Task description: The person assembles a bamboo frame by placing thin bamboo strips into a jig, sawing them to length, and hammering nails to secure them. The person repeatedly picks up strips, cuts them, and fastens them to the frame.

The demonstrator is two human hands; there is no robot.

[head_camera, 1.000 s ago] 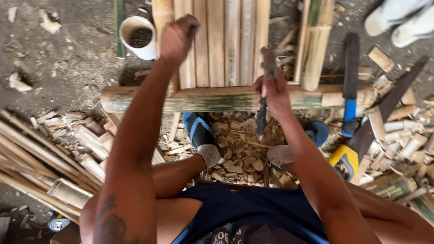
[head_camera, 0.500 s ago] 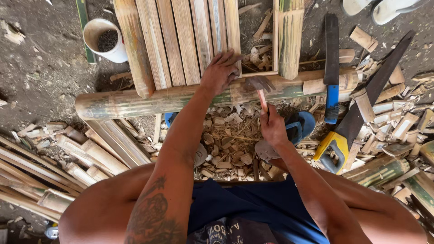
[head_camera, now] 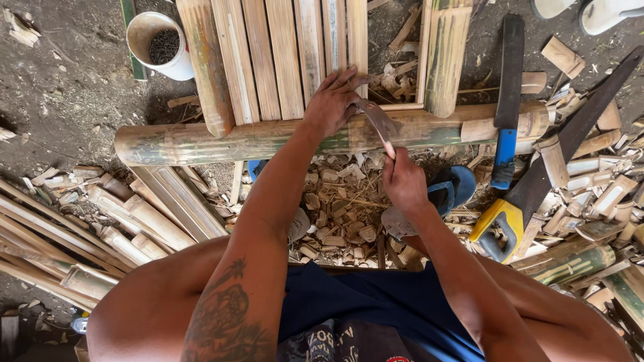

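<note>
Left hand (head_camera: 332, 107) presses flat, fingers released, on the bamboo pole (head_camera: 201, 142); right hand (head_camera: 402, 182) is clenched around a curved knife (head_camera: 378, 121)

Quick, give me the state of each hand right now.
Left hand: open, pressed flat on the slats and pole.
Right hand: closed on a knife.

Left hand (head_camera: 333, 105) flat on bamboo pole (head_camera: 221, 139); right hand (head_camera: 404, 182) grips curved knife (head_camera: 378, 121) against pole.
</note>
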